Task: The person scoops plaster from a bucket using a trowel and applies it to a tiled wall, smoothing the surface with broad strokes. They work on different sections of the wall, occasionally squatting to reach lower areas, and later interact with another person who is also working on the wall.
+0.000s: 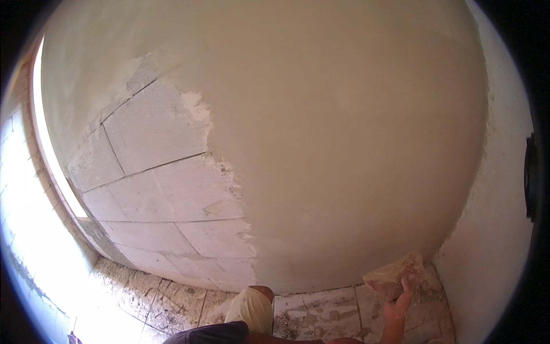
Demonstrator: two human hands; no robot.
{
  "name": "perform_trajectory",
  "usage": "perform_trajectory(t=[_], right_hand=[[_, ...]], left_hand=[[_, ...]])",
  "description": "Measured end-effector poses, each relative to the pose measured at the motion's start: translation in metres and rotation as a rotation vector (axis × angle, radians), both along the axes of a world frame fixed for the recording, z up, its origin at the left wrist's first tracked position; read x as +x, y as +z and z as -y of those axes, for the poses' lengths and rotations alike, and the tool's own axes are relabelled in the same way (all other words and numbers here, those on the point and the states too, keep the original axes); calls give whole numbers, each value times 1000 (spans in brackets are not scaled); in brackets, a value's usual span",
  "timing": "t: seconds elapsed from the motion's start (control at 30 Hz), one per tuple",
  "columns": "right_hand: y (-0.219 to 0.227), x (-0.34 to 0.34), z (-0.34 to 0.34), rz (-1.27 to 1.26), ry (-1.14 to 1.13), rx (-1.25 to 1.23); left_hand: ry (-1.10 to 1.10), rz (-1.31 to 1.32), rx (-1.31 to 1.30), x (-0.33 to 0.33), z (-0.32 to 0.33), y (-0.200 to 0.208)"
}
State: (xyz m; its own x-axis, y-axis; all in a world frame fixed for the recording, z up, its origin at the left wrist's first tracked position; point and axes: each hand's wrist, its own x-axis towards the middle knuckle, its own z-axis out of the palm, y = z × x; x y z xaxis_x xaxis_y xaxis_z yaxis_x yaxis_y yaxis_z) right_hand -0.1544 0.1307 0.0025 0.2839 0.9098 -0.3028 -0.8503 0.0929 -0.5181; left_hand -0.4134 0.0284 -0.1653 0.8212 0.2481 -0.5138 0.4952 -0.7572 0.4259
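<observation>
My right hand (pixel 398 305) reaches in from the lower edge, low by the wall's right corner. It grips a flat, plaster-smeared float (pixel 385 280), with one finger stretched along it; its handle is hidden. Behind the float stands the wall, coated over most of its face with smooth beige wet plaster (pixel 349 149). A ragged edge parts that coat from bare pale blocks (pixel 154 189) on the left. My left arm (pixel 269 339), in a dark sleeve, runs along the lower edge toward the right. Its hand is cut off or barely shows there, and its fingers cannot be made out.
A light side wall (pixel 492 229) meets the plastered one at the right. At the left is a bright opening (pixel 60 160) beside a sunlit block wall. Plaster splashes and debris cover the tiled floor (pixel 326 312). My bent knee in pale shorts (pixel 252 309) is close to the wall.
</observation>
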Motion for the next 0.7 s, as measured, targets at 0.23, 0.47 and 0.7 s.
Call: perform_trajectory(t=[0.23, 0.47, 0.7], right_hand=[[26, -32, 20, 1620, 22, 13], [8, -153, 19, 786, -144, 303], [109, -331, -41, 1513, -599, 461]], left_hand=[[-23, 0, 125, -33, 16, -61], [-160, -84, -103, 10, 39, -13], [416, 715, -500, -51, 85, -112]])
